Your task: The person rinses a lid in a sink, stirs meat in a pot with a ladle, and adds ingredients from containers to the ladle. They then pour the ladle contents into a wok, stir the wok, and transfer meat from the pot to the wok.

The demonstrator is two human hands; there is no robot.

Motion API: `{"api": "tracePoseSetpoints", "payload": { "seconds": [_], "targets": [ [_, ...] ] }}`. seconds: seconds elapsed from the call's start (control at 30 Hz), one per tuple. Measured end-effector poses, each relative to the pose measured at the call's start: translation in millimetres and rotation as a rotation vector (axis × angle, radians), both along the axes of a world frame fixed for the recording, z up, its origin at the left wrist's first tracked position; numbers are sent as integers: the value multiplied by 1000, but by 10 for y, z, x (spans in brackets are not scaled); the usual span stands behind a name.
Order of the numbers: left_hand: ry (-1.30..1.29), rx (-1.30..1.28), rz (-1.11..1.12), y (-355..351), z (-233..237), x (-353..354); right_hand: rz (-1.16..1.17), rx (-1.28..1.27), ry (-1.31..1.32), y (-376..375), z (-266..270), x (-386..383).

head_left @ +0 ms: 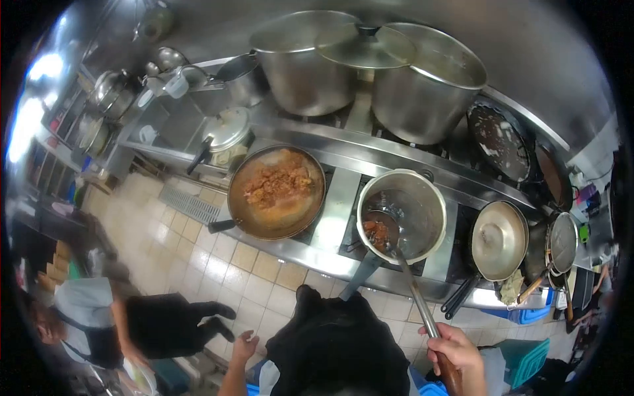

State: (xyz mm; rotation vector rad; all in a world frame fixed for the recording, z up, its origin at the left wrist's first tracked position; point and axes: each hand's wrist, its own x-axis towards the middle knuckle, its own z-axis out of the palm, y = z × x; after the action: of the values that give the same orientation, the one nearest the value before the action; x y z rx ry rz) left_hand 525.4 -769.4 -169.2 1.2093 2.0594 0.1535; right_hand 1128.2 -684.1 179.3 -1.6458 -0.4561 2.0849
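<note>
My right hand (457,351) is wrapped round the wooden grip of a long-handled ladle (417,298). The ladle's bowl is down inside a deep metal pot (432,245) on the stove and holds reddish-brown food (376,231). Dark liquid shows in the pot, and its long handle (362,272) points toward me. Nothing is in my left hand (244,347), which hangs low beside my dark apron, fingers loosely bent and apart. To the left of the pot, a frying pan (261,228) contains crumbly browned minced food (281,187).
Two large stockpots (307,82) stand at the back, a glass lid (365,49) across them. A lidded pressure cooker (228,129) sits left, near the sink (191,122). Right are an empty pan (500,241) and a strainer (563,241). Another person (86,310) works at lower left.
</note>
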Motion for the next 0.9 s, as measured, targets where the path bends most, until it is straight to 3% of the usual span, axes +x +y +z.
{"api": "tracePoseSetpoints", "payload": {
  "seconds": [0.03,0.13,0.2,0.27,0.3,0.4,0.47,0.57,0.67,0.73,0.8,0.87,0.9],
  "targets": [
    [44,38,-140,23,-36,-43,-22,14,-3,-7,-2,-25],
    [15,44,-43,215,309,184,-118,43,36,-58,-35,-65],
    [63,52,-102,196,158,92,-193,61,73,-136,-113,-42],
    [70,17,-132,231,138,59,-570,149,468,-247,-299,-36],
    [68,16,-125,242,127,29,-628,178,530,-260,-345,-91],
    [-4,-24,-42,234,-11,-107,-637,201,524,-286,-390,-216],
    [32,12,-164,176,-346,-354,-654,224,495,-288,-339,-300],
    [-10,-32,-10,512,125,-237,-700,263,576,-312,-268,-353],
    [-96,-39,102,691,27,-369,-634,339,559,-284,-157,-414],
    [-229,174,207,807,-84,-463,-646,336,653,-203,-54,-540],
    [-211,199,250,1058,75,-438,-633,346,686,-102,-42,-677],
    [-521,205,518,1318,227,-458,-613,351,722,52,-50,-852],
    [-525,202,525,1449,332,-458,-593,326,664,153,-52,-966]
  ]
}}
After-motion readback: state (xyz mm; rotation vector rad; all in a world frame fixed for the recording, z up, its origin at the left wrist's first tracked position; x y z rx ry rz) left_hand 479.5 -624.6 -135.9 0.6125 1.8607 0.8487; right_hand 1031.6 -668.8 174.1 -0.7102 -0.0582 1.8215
